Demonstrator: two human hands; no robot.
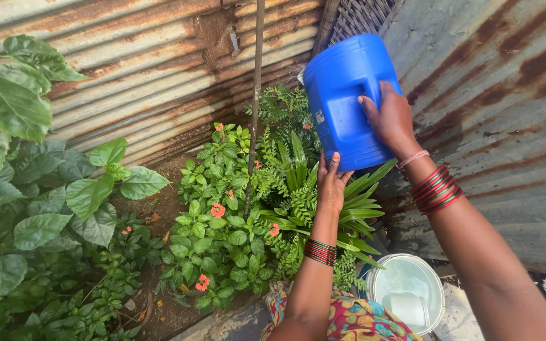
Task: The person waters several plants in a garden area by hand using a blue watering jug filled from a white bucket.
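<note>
Overhead, a blue jug (342, 101) is held tipped above the plants (248, 215), mouth end pointing away toward the corrugated wall (159, 69); the mouth itself is hidden.

Right hand (390, 120): fingers hooked into the moulded handle recess, closed on the jug. Left hand (331, 186): open palm pressed flat under the jug's lower end, fingers spread, propping and not gripping.

Handling, judged: rigid plastic with smooth walls, likely slick if wet. A two-hand hold suggests real weight, and any contents would shift as it tilts. Best holds are the handle recess for control and the base for support; the bare flanks offer little purchase.

Nearby: white bucket (406, 290) with liquid and a small cup inside, low right, beside the person's patterned cloth (349, 319). Bangles on both wrists.
</note>
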